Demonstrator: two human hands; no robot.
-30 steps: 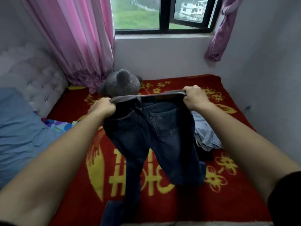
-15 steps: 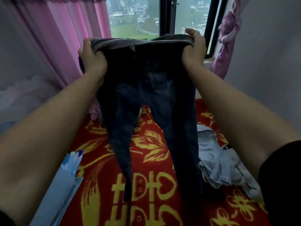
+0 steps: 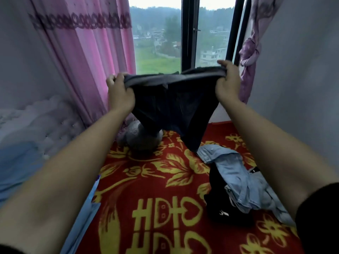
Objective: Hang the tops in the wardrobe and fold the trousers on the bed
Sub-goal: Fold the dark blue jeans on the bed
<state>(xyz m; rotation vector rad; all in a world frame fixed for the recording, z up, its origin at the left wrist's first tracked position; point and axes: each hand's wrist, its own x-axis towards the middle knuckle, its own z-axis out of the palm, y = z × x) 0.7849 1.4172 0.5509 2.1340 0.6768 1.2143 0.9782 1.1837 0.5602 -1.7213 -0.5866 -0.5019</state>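
Observation:
Dark blue jeans [image 3: 174, 107] hang in the air in front of the window, held by the waistband. My left hand [image 3: 120, 93] grips the left end of the waistband and my right hand [image 3: 226, 83] grips the right end. The legs swing away from me, their lower parts hidden behind the seat. Below lies the bed with its red and yellow blanket [image 3: 146, 180]. A pile of light blue jeans [image 3: 236, 178] and a black garment [image 3: 218, 204] lies on the blanket at the right.
A grey plush toy [image 3: 141, 138] sits at the bed's far end under the pink curtain [image 3: 91, 61]. A tufted headboard [image 3: 42, 121] and a blue pillow [image 3: 16, 167] are at the left. A grey wall [image 3: 302, 88] borders the bed's right side.
The jeans went up from waist height to in front of the window, then came a little lower and farther out. Their legs have swung up and away from me off the blanket.

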